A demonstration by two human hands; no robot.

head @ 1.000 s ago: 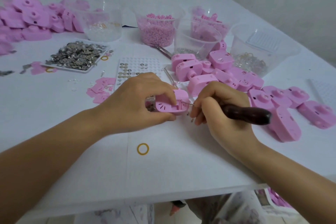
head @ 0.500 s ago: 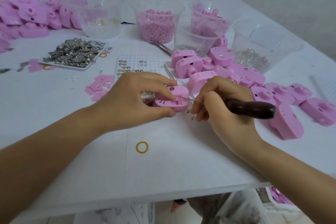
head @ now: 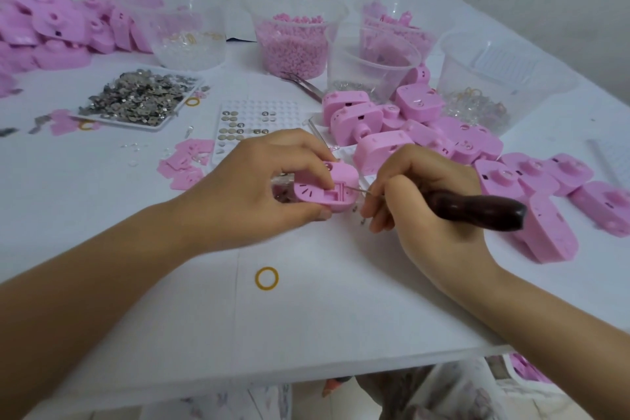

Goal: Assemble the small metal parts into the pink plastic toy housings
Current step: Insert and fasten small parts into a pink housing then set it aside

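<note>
White table (head: 341, 300): left hand (head: 252, 187) grips pink housing (head: 341, 177), right hand (head: 419, 201) grips awl (head: 477, 211), tip hidden inside.

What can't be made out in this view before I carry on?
- Head view: the tip of the tool vanishes in the slot of the housing; any metal part there is too small to see.
- Head view: the left hand covers the housing's left end and what lies under it.
- Head view: the right hand hides where shaft meets handle.
- Head view: the right tub blurs its contents behind a cloudy wall.
</note>
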